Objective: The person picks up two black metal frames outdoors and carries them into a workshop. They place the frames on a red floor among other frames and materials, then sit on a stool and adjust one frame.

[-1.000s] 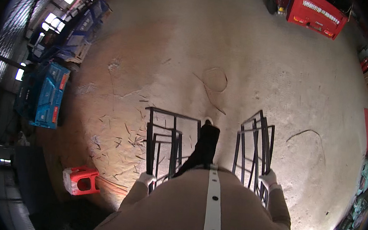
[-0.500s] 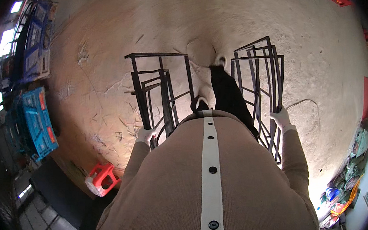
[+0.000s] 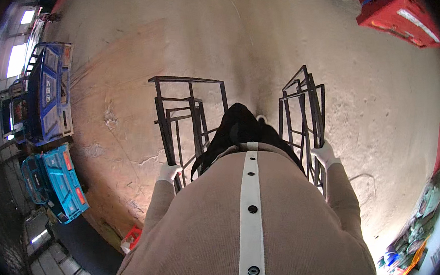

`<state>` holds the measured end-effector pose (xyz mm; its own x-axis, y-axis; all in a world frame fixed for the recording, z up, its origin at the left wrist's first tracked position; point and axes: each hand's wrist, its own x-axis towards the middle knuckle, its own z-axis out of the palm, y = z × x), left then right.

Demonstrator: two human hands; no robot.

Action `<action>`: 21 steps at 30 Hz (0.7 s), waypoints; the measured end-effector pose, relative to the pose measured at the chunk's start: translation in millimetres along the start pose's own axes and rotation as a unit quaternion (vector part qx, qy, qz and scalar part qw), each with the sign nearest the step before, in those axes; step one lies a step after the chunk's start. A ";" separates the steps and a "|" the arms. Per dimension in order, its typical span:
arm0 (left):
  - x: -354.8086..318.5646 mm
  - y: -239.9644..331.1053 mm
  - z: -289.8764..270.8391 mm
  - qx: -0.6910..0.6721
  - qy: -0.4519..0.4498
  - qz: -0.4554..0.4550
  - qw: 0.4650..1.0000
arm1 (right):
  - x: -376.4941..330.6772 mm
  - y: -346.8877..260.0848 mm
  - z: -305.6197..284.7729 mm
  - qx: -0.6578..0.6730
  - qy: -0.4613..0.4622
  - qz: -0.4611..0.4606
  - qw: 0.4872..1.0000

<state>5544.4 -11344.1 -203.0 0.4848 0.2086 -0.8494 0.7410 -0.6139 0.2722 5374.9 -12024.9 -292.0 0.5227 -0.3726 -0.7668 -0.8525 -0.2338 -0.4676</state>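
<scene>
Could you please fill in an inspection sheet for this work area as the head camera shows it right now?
Surface: bare sandy concrete floor, scuffed and cracked, with a darker patch on the person's left.
Job's things: two black metal frames, the left frame and the right frame, carried upright at the person's sides.
Clutter: red crate ahead right; small red container low left; blue panels at left; mixed items along the right edge.
Hands: left hand and right hand, both in white gloves, each closed on its frame.
Cables: nothing seen.
Surroundings: bright windows far left.
</scene>
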 end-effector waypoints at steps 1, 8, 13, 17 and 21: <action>7.0 21.2 -6.3 -0.024 0.002 -0.009 1.000 | 15.0 -9.1 -6.3 -0.025 0.003 -0.004 1.000; 136.2 237.3 -30.3 -0.001 -0.067 0.073 0.995 | 145.5 -147.8 -63.4 0.010 -0.002 0.061 0.998; 242.5 423.7 -29.7 0.112 -0.055 -0.053 0.991 | 254.0 -305.2 -119.3 -0.094 0.009 0.049 0.994; 295.7 561.2 -46.9 0.075 -0.057 -0.030 0.995 | 348.7 -401.3 -165.8 -0.088 0.034 0.057 0.994; 391.1 642.2 -72.6 -0.081 -0.029 -0.062 0.994 | 459.8 -470.6 -199.1 0.026 0.023 0.028 0.999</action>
<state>6243.6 -11601.5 -327.6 0.3618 0.2276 -0.9041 0.8602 -0.4553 0.2296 6017.5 -12265.0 -336.9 0.4724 -0.4246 -0.7723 -0.8791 -0.1639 -0.4476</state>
